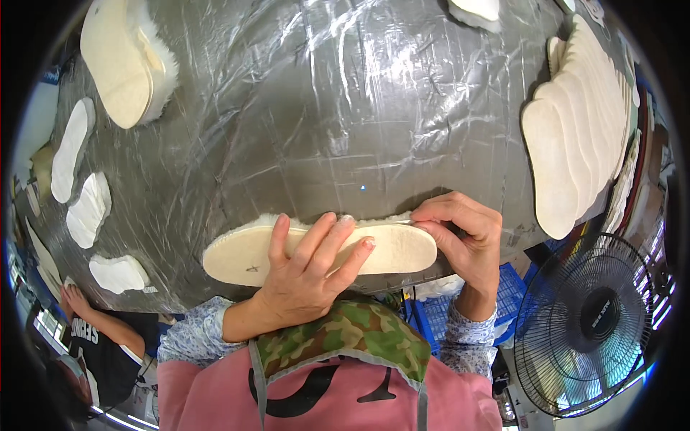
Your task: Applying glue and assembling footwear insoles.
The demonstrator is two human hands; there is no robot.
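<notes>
A cream insole (399, 251) with a fluffy white edge lies sideways at the near edge of the table, its sole-shaped face up and a small dark mark near its left end. My left hand (305, 269) rests across its middle, fingers spread and lying flat on it. At the right end my right hand (463, 230) pinches the far edge of the insole between thumb and forefinger. A thin pale sliver shows by those fingertips; what it is I cannot make out.
A fanned row of cream insoles (568, 144) stands at the right. Stacked fleecy insoles (118, 72) lie far left, with several white pieces (90, 208) nearer. Plastic film covers the table (309, 144). A black fan (589, 323) and a blue crate (510, 287) are near right; another person (108, 337) works at left.
</notes>
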